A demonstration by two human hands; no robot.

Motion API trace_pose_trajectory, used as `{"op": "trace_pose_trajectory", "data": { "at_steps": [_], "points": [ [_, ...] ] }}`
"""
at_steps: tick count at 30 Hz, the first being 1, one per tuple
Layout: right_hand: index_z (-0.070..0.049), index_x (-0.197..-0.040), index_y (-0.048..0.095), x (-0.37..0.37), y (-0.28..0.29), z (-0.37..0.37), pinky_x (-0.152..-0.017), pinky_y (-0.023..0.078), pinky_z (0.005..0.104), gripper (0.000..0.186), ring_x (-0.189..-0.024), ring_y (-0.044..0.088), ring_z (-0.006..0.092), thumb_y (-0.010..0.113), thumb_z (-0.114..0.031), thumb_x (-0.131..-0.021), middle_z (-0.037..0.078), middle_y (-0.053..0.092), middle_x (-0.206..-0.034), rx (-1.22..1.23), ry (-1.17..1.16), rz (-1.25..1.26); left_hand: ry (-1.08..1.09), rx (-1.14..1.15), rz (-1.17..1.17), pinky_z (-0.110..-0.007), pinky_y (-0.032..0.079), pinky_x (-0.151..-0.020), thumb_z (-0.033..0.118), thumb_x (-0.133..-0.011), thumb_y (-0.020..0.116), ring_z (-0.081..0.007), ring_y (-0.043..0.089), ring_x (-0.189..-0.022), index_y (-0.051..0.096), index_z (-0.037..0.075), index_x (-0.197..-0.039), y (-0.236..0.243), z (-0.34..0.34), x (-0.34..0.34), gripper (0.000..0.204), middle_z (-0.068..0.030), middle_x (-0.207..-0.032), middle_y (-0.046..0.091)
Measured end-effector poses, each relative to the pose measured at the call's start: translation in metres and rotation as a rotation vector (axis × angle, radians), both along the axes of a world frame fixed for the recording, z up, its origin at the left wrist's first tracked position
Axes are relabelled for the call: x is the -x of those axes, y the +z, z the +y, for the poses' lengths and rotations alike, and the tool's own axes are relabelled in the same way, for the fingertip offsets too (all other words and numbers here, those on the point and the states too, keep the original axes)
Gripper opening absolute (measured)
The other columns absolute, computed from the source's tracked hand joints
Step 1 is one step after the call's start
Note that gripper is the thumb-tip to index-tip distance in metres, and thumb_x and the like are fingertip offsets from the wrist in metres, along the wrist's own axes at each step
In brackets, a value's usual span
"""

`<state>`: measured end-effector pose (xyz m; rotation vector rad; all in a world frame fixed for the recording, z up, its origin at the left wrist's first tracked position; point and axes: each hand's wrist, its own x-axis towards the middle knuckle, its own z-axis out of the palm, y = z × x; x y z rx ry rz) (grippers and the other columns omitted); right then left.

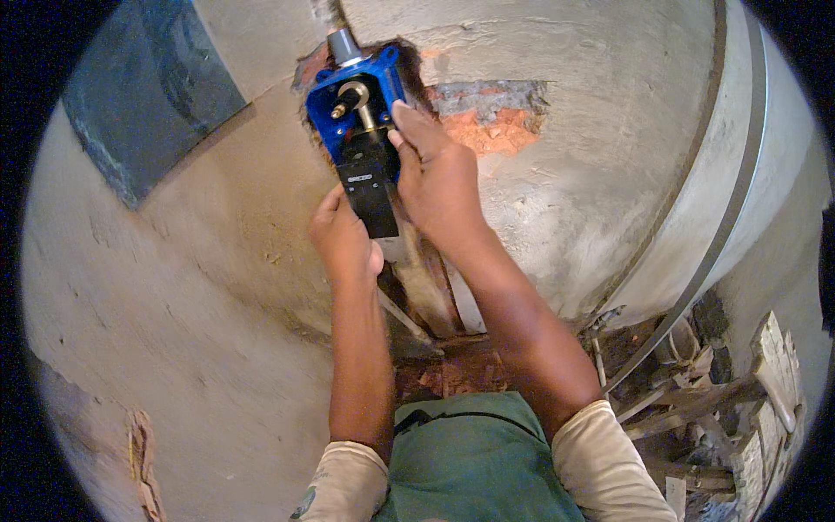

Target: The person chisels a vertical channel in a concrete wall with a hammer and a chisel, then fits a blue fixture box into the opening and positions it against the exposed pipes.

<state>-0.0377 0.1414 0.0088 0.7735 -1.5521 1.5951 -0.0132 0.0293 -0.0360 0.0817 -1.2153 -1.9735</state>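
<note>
A blue in-wall valve box (326,117) sits at the hole broken in the plaster, tilted slightly. Inside it show a brass and black valve fitting (350,99) and, at its top, a grey pipe connector (344,46). A black rectangular piece (372,204) with small markings overlaps the lower part of the box. My right hand (439,178) grips the box's right side, thumb and forefinger near its edge. Around the lower left edge of the black piece, my left hand (342,239) is closed, its fingers partly hidden behind it.
Below the box a chase (426,283) runs down the wall. Exposed orange brick (496,130) shows to the right. A dark panel (152,91) is at upper left. Broken wood and debris (704,409) lie at lower right, beside a long curved-looking strip (739,191).
</note>
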Motion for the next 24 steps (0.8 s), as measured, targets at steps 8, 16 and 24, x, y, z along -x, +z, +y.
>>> {"op": "trace_pose_trajectory", "data": {
  "at_steps": [8, 16, 24],
  "points": [
    [0.012, -0.115, 0.042, -0.060, -0.035, 0.008, -0.097, 0.031, 0.0382, 0.037, -0.117, 0.036, 0.0380, 0.047, -0.009, -0.085, 0.030, 0.037, -0.123, -0.098, 0.116, -0.063, 0.243, 0.408, -0.380, -0.024, 0.044, -0.056, 0.012, -0.078, 0.052, -0.0105, 0.055, -0.062, 0.062, 0.001, -0.085, 0.029, 0.015, -0.016, 0.017, -0.0034, -0.073, 0.061],
    [0.007, -0.105, 0.053, -0.107, -0.063, 0.012, -0.093, 0.037, 0.0379, 0.034, -0.112, 0.044, 0.0338, 0.061, -0.002, -0.073, 0.021, 0.047, -0.118, -0.044, 0.327, -0.040, 0.170, 0.307, -0.470, -0.026, 0.042, -0.055, 0.013, -0.077, 0.050, -0.0121, 0.053, -0.062, 0.060, 0.001, -0.084, 0.003, -0.022, -0.011, 0.017, -0.0034, -0.074, 0.059],
    [0.004, -0.096, 0.057, -0.088, -0.059, 0.035, -0.087, 0.042, 0.0388, 0.026, -0.104, 0.050, 0.0318, 0.062, -0.002, -0.071, 0.017, 0.054, -0.107, 0.029, 0.332, -0.204, 0.420, 0.698, -0.510, -0.027, 0.042, -0.055, 0.009, -0.075, 0.053, -0.0161, 0.054, -0.063, 0.058, 0.000, -0.083, 0.018, 0.010, -0.014, 0.013, -0.0060, -0.073, 0.058]
  ]
}}
